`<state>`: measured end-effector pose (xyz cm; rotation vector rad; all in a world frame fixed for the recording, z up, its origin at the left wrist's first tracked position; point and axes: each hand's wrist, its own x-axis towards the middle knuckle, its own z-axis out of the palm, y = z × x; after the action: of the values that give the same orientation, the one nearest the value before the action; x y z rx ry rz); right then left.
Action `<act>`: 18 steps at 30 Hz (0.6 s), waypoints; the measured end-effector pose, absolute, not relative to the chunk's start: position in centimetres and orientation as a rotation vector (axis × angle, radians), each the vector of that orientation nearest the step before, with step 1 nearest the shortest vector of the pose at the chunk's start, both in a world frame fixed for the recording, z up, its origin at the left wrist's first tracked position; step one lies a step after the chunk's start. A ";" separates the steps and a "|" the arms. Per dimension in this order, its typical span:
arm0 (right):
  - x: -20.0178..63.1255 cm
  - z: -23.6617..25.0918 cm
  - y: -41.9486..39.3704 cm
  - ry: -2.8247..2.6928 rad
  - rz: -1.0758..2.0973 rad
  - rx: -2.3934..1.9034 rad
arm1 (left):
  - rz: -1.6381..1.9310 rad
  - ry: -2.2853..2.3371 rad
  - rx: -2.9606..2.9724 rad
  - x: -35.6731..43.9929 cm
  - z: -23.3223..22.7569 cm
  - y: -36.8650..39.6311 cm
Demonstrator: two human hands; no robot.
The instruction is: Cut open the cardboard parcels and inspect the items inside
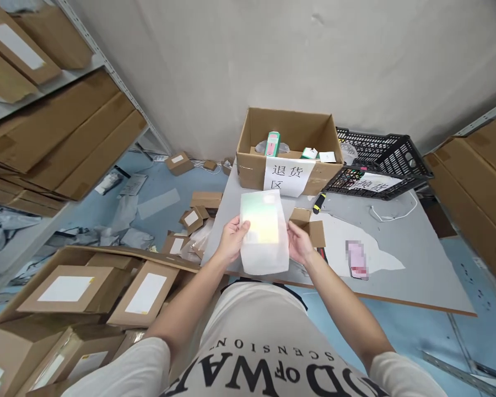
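Observation:
A whitish translucent pouch [264,258] with a green and yellow flat item showing through it is held up over the front edge of the table. My left hand [233,238] pinches its left side, thumb on the front face. At the opposite edge, my right hand [300,242] grips with its fingers partly behind the pouch. Just beyond the right hand an opened small cardboard box [316,234] lies on the grey table [430,270]. Near that box is a yellow and black box cutter [319,203]. A pink phone [357,259], partly blurred out, rests further right.
A large cardboard box [252,171] with a paper sign and green packages stands at the back. Beside it a black plastic crate [380,160] tilts. A carton of parcels [144,292] is at my left, below shelves of boxes [58,138]. A white cable [397,218] lies right.

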<state>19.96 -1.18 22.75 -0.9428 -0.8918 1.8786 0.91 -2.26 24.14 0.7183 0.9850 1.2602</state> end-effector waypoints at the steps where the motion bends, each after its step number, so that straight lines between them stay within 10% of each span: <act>1: 19.4 22.2 -1.4 -0.897 1.915 -0.941 | 1.239 0.989 0.718 0.3 23.9 -2.3; 18: 16.8 22.3 -0.6 -1.057 1.692 -1.029 | 1.550 1.411 0.678 -9.5 18.3 1.2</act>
<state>16.83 -0.55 22.26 -1.0293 -1.0569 1.6921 -9.46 1.19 18.28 0.6778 1.4113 1.5495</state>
